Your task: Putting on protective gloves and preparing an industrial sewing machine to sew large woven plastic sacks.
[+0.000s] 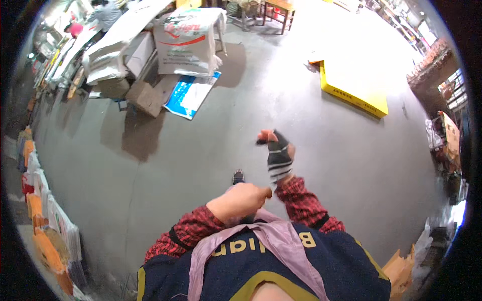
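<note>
Item: glove (277, 156), dark with pale stripes at the cuff, fingerless or half-drawn; which, cannot be told. It is worn on the right hand (275, 150), which is raised in front of the chest with the fingers bunched loosely together. A small dark bit is seen at the fingertips; what it is cannot be told. The long axis of the glove runs from the cuff up and away from the body, roughly in line with the red sleeve (301, 203) below it.

Left hand (238, 200): bare, closed into a fist, held just below and to the left of the glove, close to the cuff but apart from it. Whether anything is pinched in the fist cannot be told; an orange thumb tip or similar is seen at the side facing the cuff. Of the two hands, the left is the only one free to reach the glove, and the cuff end is the end nearest it.

Below the glove: a pink scarf (281, 241) over a navy apron (321, 266). Just left of the cuff and beyond the fist, a shoe (238, 176) is seen on the grey floor (211, 135).

Far above the glove: a yellow board (356, 95) flat on the floor. Up and left of the glove: a printed white sack (187, 42), a blue-white sheet (190, 95), a brown box (145, 98).
</note>
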A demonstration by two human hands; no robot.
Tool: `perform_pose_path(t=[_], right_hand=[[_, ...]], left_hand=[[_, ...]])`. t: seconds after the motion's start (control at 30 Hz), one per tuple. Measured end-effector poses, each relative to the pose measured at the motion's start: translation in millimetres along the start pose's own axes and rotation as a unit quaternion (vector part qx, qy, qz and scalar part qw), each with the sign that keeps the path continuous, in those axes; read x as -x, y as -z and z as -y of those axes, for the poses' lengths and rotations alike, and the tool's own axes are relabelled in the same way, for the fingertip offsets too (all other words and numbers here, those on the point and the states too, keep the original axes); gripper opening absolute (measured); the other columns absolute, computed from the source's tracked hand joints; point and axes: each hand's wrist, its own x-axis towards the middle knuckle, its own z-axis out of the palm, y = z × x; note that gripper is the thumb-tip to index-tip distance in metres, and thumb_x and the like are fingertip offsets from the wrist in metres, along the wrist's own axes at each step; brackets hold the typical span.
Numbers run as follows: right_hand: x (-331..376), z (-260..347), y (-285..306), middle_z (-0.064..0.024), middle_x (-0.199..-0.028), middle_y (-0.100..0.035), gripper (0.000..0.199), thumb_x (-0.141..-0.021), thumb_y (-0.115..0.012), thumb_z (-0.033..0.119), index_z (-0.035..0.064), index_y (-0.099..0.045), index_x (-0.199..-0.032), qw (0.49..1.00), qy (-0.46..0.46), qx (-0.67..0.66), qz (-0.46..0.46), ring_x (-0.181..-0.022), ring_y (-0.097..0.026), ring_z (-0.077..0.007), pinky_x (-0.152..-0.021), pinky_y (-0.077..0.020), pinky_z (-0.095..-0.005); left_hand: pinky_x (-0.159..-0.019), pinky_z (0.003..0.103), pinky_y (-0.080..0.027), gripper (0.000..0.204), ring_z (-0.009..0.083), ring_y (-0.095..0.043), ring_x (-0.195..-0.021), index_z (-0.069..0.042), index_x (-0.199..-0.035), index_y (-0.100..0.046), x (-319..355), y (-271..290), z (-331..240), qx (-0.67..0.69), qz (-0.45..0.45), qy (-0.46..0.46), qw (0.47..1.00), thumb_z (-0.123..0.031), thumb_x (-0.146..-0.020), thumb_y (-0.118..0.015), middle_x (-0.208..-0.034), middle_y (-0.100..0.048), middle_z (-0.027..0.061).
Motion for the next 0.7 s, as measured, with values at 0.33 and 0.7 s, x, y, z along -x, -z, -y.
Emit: perform_pose_path(t=[0.33,0.7], right_hand=[[-262.6,66.3,24.5,-0.0142,-0.102,-0.066,0.049,-0.079,-0.066,0.018,0.0069,-0.053,-0.125,0.791,0.026,0.61,-0.049,-0.09,-0.065,-0.0281,-0.081,-0.0501,-0.0357],[-577.2,48.3,80.1,-0.0139,-0.101,-0.066,0.055,-0.077,-0.069,0.03,0.0067,-0.054,-0.124,0.772,0.202,0.602,0.01,-0.096,-0.062,-0.0316,-0.085,-0.047,-0.0399]], left_hand=[[-0.06,0.034,-0.05,0.016,0.024,-0.061,-0.074,-0.005,-0.091,-0.062,-232.5,198.3,54.5,0.05,-0.287,-0.108,0.951,-0.012,-0.079,-0.069,-0.08,-0.059,0.0093],[-0.06,0.038,-0.05,0.01,0.0263,-0.06,-0.071,-0.008,-0.076,-0.056,-520.3,311.6,158.3,-0.193,-0.258,-0.078,0.943,-0.012,-0.072,-0.065,-0.071,-0.057,0.008]])
